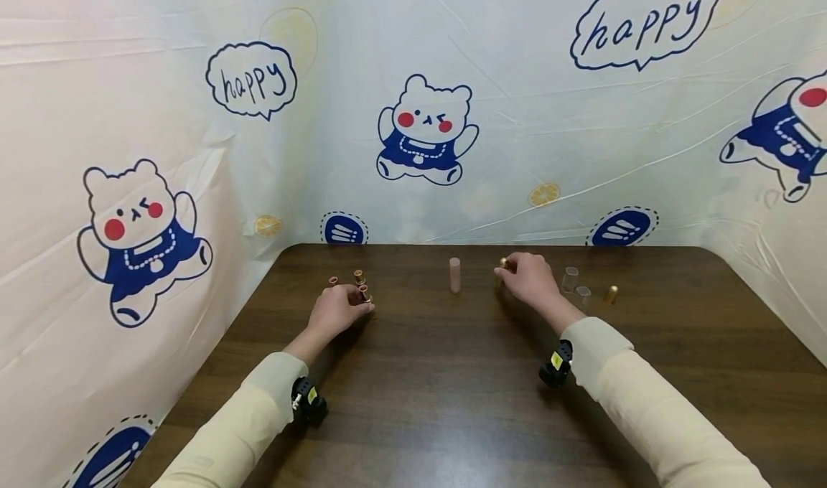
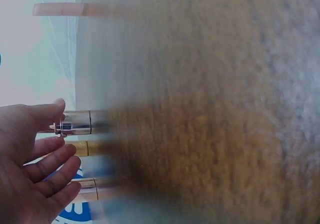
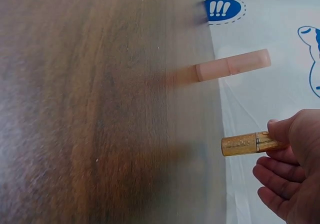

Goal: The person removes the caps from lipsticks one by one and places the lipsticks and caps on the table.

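Note:
In the head view my left hand (image 1: pixel 334 310) is at the left of the table, by several open-topped lipstick tubes. Its thumb and index finger pinch a shiny rose-gold lipstick tube (image 2: pixel 77 122) by its upper part, while the other fingers spread beside a gold tube (image 2: pixel 81 148) and another metallic tube (image 2: pixel 89 189). My right hand (image 3: pixel 302 166) pinches a glittery gold lipstick tube (image 3: pixel 240 144) between thumb and fingers at its upper end. Between the hands stands a pink lipstick tube (image 1: pixel 455 275), upright and touched by neither.
Right of my right hand stand two clear caps (image 1: pixel 570 280) and a small gold cap-like cylinder (image 1: pixel 611 294). The brown wooden table (image 1: pixel 426 395) reaches back to a white curtain (image 1: pixel 517 115) printed with bears.

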Demonstrator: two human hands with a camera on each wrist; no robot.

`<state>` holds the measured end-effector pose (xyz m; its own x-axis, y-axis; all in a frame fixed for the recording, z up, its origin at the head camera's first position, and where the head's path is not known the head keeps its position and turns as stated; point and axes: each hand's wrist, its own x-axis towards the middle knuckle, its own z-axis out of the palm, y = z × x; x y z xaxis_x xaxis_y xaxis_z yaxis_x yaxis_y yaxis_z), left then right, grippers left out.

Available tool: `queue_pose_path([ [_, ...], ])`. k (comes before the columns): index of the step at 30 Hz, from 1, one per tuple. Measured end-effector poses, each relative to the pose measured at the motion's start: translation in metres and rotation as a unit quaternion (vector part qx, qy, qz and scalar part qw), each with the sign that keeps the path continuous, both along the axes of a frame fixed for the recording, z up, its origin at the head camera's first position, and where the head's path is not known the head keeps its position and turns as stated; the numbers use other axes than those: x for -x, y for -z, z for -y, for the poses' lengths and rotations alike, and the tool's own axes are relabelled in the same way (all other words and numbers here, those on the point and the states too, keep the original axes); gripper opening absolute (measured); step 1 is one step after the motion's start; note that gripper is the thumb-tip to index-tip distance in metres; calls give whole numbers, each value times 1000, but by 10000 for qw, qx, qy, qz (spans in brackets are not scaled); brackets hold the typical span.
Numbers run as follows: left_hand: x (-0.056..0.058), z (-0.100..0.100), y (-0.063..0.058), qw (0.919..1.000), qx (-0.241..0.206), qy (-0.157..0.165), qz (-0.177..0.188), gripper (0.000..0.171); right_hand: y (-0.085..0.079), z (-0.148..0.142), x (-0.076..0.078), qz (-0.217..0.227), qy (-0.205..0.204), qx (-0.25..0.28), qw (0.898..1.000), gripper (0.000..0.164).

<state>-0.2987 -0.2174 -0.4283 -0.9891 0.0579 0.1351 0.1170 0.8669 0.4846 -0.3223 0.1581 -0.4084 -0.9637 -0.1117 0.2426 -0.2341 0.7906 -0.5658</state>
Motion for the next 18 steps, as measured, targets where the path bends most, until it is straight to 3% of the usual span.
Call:
queue_pose_path([
  [18,-1,-7,-15,9993,-282,84,-244,40,-16,-18,-28,-202,-133,233,9994,24],
])
